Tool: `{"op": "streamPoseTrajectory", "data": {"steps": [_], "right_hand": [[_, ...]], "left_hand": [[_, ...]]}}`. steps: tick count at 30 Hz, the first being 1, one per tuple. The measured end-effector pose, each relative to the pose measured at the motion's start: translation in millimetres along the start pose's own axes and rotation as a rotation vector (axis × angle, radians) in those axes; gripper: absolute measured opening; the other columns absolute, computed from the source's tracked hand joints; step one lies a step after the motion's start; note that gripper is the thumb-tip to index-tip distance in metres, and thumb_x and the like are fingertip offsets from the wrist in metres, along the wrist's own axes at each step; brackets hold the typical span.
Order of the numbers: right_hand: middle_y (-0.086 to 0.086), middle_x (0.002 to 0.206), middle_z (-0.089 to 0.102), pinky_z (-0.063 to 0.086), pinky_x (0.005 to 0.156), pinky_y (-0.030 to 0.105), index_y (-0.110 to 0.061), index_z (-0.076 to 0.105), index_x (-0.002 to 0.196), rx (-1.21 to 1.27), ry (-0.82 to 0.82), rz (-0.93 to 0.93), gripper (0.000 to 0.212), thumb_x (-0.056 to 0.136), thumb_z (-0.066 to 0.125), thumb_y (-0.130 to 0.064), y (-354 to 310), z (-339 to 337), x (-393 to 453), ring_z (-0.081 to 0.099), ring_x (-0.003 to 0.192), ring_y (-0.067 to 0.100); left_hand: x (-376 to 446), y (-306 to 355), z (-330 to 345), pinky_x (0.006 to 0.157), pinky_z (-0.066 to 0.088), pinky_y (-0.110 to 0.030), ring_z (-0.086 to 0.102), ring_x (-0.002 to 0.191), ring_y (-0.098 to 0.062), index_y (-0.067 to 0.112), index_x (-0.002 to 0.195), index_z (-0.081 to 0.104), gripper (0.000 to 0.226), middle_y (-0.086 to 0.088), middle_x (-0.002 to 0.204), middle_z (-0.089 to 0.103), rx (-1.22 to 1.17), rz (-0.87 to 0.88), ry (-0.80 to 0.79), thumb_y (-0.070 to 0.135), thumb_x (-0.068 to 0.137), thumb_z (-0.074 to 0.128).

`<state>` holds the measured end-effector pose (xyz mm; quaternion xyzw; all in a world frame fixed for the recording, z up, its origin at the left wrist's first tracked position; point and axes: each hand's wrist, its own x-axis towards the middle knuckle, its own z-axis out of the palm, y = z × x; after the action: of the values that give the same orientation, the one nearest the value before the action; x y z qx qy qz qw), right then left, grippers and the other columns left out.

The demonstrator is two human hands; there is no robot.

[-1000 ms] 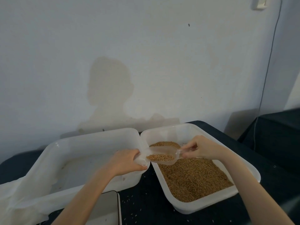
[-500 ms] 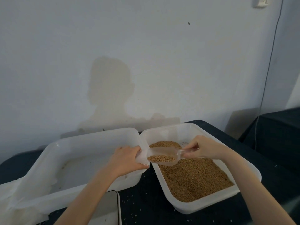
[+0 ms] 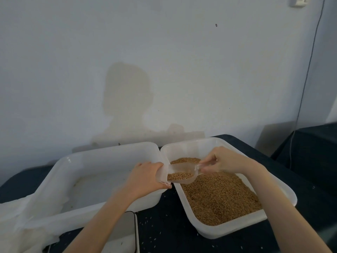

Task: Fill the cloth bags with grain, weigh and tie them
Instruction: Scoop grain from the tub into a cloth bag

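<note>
The left hand point(image 3: 145, 177) grips the mouth of a small white cloth bag point(image 3: 162, 175), fingers curled round the fabric; most of the bag is hidden behind the hand. The right hand point(image 3: 223, 160) pinches the handle of a clear plastic scoop point(image 3: 181, 175), part-filled with grain, its lip at the bag's mouth over the grain tub point(image 3: 284, 190). A scale point(image 3: 127, 232) is cut off below.

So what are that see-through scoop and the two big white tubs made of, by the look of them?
The scoop looks like clear, smooth plastic: the grain in it shows through its wall. The left tub and the right tub seem to be milky, semi-translucent plastic with a glossy finish; light glints on their rounded rims. The small bag held at the scoop's mouth looks like thin white cloth, though little of it shows.
</note>
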<state>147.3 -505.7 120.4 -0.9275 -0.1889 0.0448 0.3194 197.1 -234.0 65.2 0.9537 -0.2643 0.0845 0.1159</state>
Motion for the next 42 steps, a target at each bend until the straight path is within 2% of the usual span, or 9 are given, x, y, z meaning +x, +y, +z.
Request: {"op": "streamPoseTrajectory", "data": {"steps": [4, 9, 15, 19, 23, 29, 33, 37, 42], "right_hand": [[-0.017, 0.093, 0.072, 0.052, 0.082, 0.027, -0.033, 0.073, 0.101, -0.312, 0.107, 0.027, 0.022, 0.088, 0.062, -0.046, -28.0, 1.5, 12.0, 0.063, 0.084, -0.003], [-0.005, 0.104, 0.068, 0.032, 0.103, 0.031, -0.028, 0.065, 0.112, -0.802, 0.207, -0.048, 0.034, 0.090, 0.054, -0.052, -77.5, 17.9, 32.8, 0.058, 0.102, 0.015], [-0.003, 0.109, 0.067, 0.010, 0.118, 0.035, -0.029, 0.068, 0.108, -0.910, 0.128, -0.057, 0.034, 0.084, 0.063, -0.052, -127.9, 19.8, 51.4, 0.050, 0.119, 0.014], [-0.002, 0.106, 0.068, -0.003, 0.118, 0.042, -0.028, 0.069, 0.111, -1.053, 0.183, -0.174, 0.031, 0.084, 0.067, -0.043, -165.2, 25.1, 65.6, 0.048, 0.120, 0.015], [0.000, 0.103, 0.069, -0.010, 0.116, 0.045, -0.024, 0.069, 0.109, -1.191, 0.226, -0.266, 0.025, 0.085, 0.067, -0.033, -202.8, 39.1, 71.8, 0.049, 0.119, 0.016], [0.002, 0.097, 0.066, -0.010, 0.118, 0.047, -0.016, 0.066, 0.105, -1.348, 0.225, -0.323, 0.021, 0.093, 0.049, -0.010, -240.1, 61.1, 70.0, 0.050, 0.117, 0.022], [-0.002, 0.082, 0.058, -0.010, 0.119, 0.046, -0.018, 0.065, 0.098, -1.365, 0.219, -0.342, 0.021, 0.093, 0.047, -0.010, -252.5, 70.3, 73.2, 0.050, 0.115, 0.022], [0.003, 0.098, 0.066, -0.010, 0.118, 0.049, -0.015, 0.066, 0.107, -1.286, 0.214, -0.305, 0.020, 0.091, 0.055, -0.009, -240.1, 60.9, 69.0, 0.048, 0.119, 0.021], [0.000, 0.096, 0.066, -0.009, 0.118, 0.049, -0.016, 0.067, 0.110, -1.281, 0.209, -0.352, 0.025, 0.090, 0.054, -0.007, -239.7, 61.6, 66.0, 0.046, 0.119, 0.020]], "left_hand": [[-9.8, -10.0, -4.6, 0.080, 0.035, -0.026, 0.054, 0.094, -0.013, 0.028, 0.125, 0.054, 0.075, 0.009, 0.100, 0.061, -0.089, -0.083, 0.105, 0.074, 0.066, 0.061], [-28.0, -29.2, -6.8, 0.071, 0.046, -0.028, 0.056, 0.076, -0.008, 0.031, 0.098, 0.063, 0.061, 0.012, 0.078, 0.060, -0.227, -0.159, 0.121, 0.077, 0.058, 0.058], [-50.2, -39.1, -2.7, 0.060, 0.039, -0.024, 0.053, 0.063, -0.005, 0.030, 0.079, 0.059, 0.045, 0.010, 0.068, 0.059, -0.445, -0.199, 0.121, 0.069, 0.057, 0.061], [-65.1, -42.8, -8.5, 0.058, 0.038, -0.004, 0.054, 0.067, 0.014, 0.038, 0.085, 0.056, 0.025, 0.027, 0.066, 0.059, -0.586, -0.209, 0.178, 0.042, 0.071, 0.077], [-78.9, -50.7, -14.1, 0.064, 0.041, -0.007, 0.057, 0.081, 0.013, 0.041, 0.097, 0.057, 0.031, 0.026, 0.087, 0.063, -0.672, -0.275, 0.211, 0.044, 0.073, 0.075], [-94.8, -55.6, -13.4, 0.073, 0.045, -0.021, 0.061, 0.082, -0.014, 0.042, 0.090, 0.056, 0.024, 0.002, 0.091, 0.067, -0.694, -0.299, 0.212, 0.044, 0.073, 0.073], [-100.8, -56.3, -12.6, 0.072, 0.048, -0.021, 0.064, 0.084, -0.016, 0.026, 0.099, 0.062, 0.034, 0.007, 0.087, 0.068, -0.654, -0.301, 0.225, 0.047, 0.074, 0.070], [-106.0, -62.8, -14.8, 0.073, 0.050, -0.027, 0.062, 0.080, -0.020, 0.022, 0.097, 0.062, 0.036, -0.002, 0.087, 0.066, -0.712, -0.309, 0.240, 0.048, 0.073, 0.071], [-102.8, -58.4, -11.8, 0.058, 0.043, -0.008, 0.052, 0.058, 0.003, 0.026, 0.085, 0.059, 0.027, 0.011, 0.069, 0.060, -0.733, -0.305, 0.252, 0.046, 0.073, 0.073]]}}
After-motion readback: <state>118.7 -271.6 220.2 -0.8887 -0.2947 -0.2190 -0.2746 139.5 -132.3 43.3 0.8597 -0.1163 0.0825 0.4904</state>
